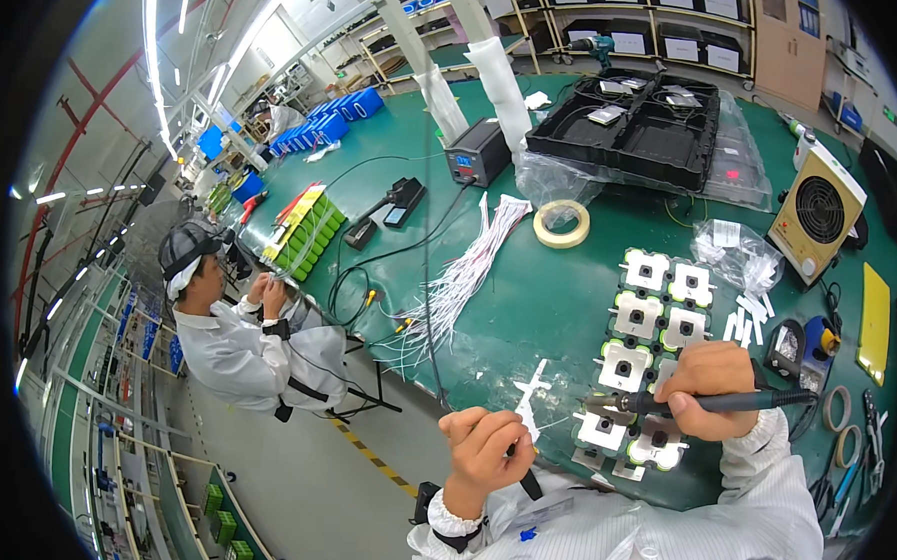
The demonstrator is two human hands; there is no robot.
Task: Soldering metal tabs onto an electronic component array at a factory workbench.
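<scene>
My right hand (709, 386) is closed round a soldering iron (758, 402), whose tip points left over the near part of a battery pack (631, 316). The pack has two rows of cells with white insulating sheets and metal tabs on top. My left hand (486, 447) is pinched to the left of the pack, with a thin wire (554, 424) running from its fingers toward the iron's tip. A white cross-shaped strip (532, 394) lies on the table just beyond that hand.
A bundle of white wires (458, 280), masking tape (561, 224), a soldering station (477, 151), black plastic trays (630, 133) and a fan unit (819, 208) stand on the green table (389, 267). Tools lie at right. Another person (236, 321) sits at the left beside a green battery pack (307, 232).
</scene>
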